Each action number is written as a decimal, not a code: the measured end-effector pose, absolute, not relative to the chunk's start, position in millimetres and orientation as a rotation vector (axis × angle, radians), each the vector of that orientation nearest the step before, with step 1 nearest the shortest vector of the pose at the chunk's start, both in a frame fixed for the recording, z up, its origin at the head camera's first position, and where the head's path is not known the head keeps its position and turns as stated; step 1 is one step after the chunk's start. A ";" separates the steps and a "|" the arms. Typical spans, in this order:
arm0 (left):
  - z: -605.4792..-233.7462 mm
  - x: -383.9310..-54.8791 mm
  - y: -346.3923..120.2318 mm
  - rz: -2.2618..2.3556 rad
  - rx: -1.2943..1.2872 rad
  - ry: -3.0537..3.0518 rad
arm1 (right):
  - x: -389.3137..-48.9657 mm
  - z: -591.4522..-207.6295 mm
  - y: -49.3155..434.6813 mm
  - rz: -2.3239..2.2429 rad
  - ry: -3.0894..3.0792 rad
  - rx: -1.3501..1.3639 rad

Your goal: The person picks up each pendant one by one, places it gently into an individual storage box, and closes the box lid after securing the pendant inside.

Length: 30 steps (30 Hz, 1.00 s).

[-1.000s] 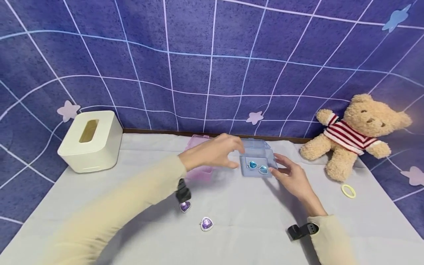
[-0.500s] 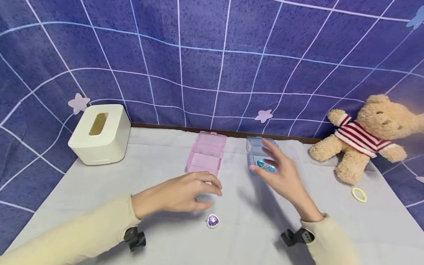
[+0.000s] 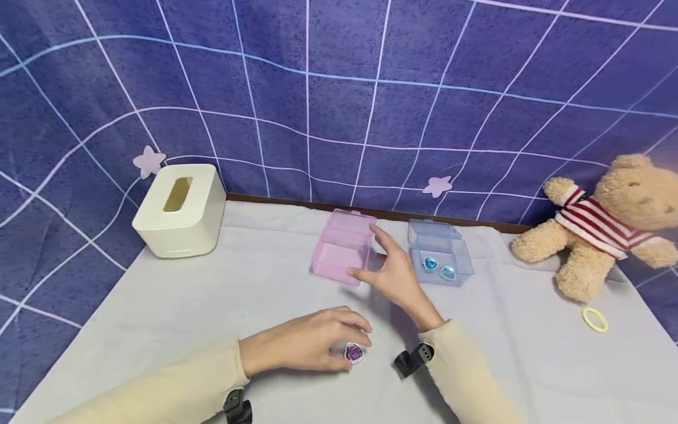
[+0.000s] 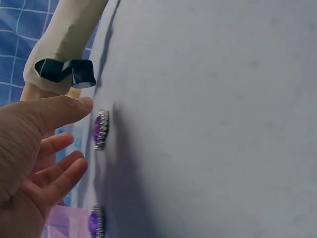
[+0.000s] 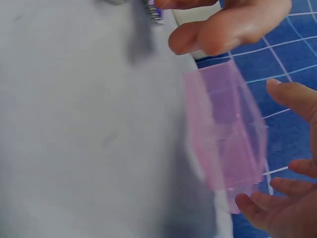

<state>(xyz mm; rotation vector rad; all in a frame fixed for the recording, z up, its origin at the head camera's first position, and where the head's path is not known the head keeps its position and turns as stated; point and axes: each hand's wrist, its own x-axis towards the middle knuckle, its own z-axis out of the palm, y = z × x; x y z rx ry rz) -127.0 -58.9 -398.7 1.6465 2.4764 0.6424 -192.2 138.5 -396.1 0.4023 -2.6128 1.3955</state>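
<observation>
hovering unclenched, left hand (image 3: 312,341) near purple gem (image 3: 354,353), right hand (image 3: 397,277) near pink box (image 3: 333,264)

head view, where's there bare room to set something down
Bare table runs between the tissue box, the pink box and the left sleeve. Another patch lies between the blue box, the right sleeve and the yellow ring. Crowded: the gap between pink box and blue box, partly behind the right hand, and around the left hand and purple gem.

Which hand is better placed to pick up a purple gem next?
Probably the left hand: it is open, close beside a purple gem, while the right hand is farther off, by the pink box.
</observation>
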 end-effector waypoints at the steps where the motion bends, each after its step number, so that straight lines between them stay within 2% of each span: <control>1: -400.5 -126.6 -58.0 0.640 1.641 2.470 | -192.5 -399.3 138.3 1.414 -2.616 0.383; 12: -413.8 -126.3 -52.4 0.626 1.674 2.506 | -198.6 -415.2 142.9 1.739 -2.489 0.359; 26: -414.0 -127.4 -59.3 0.674 1.608 2.473 | -195.9 -412.8 140.6 1.780 -2.519 0.363; 30: -411.3 -127.9 -54.1 0.676 1.514 2.462 | -198.4 -417.1 145.0 1.785 -2.518 0.368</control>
